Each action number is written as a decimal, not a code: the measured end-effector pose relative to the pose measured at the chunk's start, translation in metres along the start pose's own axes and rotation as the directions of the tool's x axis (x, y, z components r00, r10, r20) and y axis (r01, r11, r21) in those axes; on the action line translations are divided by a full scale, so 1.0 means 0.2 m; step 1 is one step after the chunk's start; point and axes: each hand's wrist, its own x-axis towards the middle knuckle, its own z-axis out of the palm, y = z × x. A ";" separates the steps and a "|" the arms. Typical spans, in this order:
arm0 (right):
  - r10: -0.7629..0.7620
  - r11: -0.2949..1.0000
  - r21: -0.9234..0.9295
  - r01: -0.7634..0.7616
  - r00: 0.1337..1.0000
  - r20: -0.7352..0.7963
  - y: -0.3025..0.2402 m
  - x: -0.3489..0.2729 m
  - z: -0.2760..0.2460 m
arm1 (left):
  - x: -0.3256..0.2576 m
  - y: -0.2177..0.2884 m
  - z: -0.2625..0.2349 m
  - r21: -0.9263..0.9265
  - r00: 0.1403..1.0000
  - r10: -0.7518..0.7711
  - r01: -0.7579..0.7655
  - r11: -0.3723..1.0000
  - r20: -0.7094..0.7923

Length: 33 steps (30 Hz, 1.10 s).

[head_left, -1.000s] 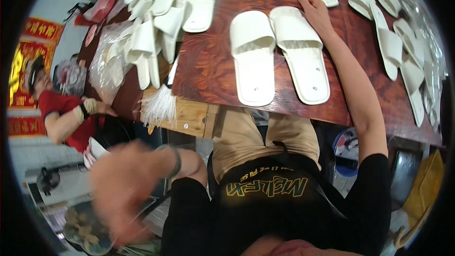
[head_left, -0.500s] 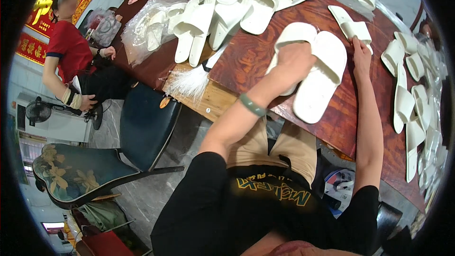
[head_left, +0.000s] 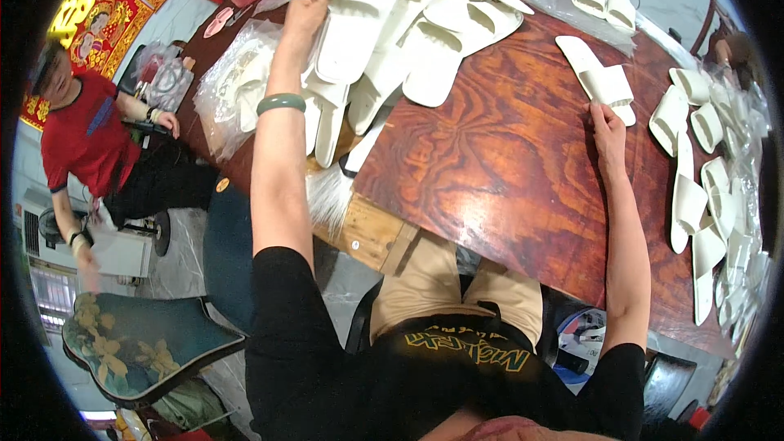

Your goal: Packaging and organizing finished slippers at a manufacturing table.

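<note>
Dark wood table (head_left: 506, 155), workshop. L hand (head_left: 306, 12) w/ green bangle (head_left: 280, 103) reaches far into white slipper heap (head_left: 392, 24), fingers closed on one, prob. picking. R hand (head_left: 608, 126) lies flat, steadying stacked slipper pair (head_left: 600, 77) near far edge.

The left hand (head_left: 306, 12) reaches into a big pile of white slippers (head_left: 392, 24) on the wooden worktop (head_left: 506, 155). The right hand (head_left: 608, 126) rests flat beside a stacked white slipper pair (head_left: 600, 77).
</note>
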 end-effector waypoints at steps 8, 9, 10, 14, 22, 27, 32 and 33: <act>-0.200 0.969 -0.146 0.198 0.980 0.002 -0.02 0.00 0.14 | 0.16 -0.50 0.00 0.475 0.995 -0.076 0.039 0.879 0.060; -0.231 0.960 -0.173 0.222 0.972 -0.037 -0.02 0.00 0.11 | 0.11 -0.46 0.09 0.408 0.996 -0.046 0.011 0.913 0.076; -0.264 0.949 -0.196 0.247 0.962 -0.068 -0.02 -0.01 0.08 | 0.08 -0.42 0.16 0.343 0.996 -0.019 -0.011 0.939 0.084; -0.595 0.668 -0.580 0.466 0.803 -0.041 -0.11 0.05 -0.03 | -0.01 -0.20 0.14 0.321 0.981 -0.172 0.134 0.937 0.094; -0.093 0.494 -0.869 -0.012 0.993 -0.067 -0.10 0.37 -0.04 | -0.17 -0.24 0.05 0.435 0.976 -0.138 0.053 0.899 0.167; 0.008 0.575 -0.815 0.075 0.995 0.097 -0.17 0.35 -0.08 | -0.29 -0.26 -0.02 0.335 0.980 0.007 -0.075 0.939 0.201; -0.322 0.584 -0.584 0.563 0.822 0.470 -0.21 0.09 -0.09 | -0.46 -0.14 -0.15 0.351 0.995 -0.033 -0.003 0.936 0.095; -0.307 0.602 -0.476 0.641 0.736 0.603 -0.24 0.04 -0.11 | -0.51 -0.07 -0.18 0.392 0.997 -0.034 0.003 0.920 0.073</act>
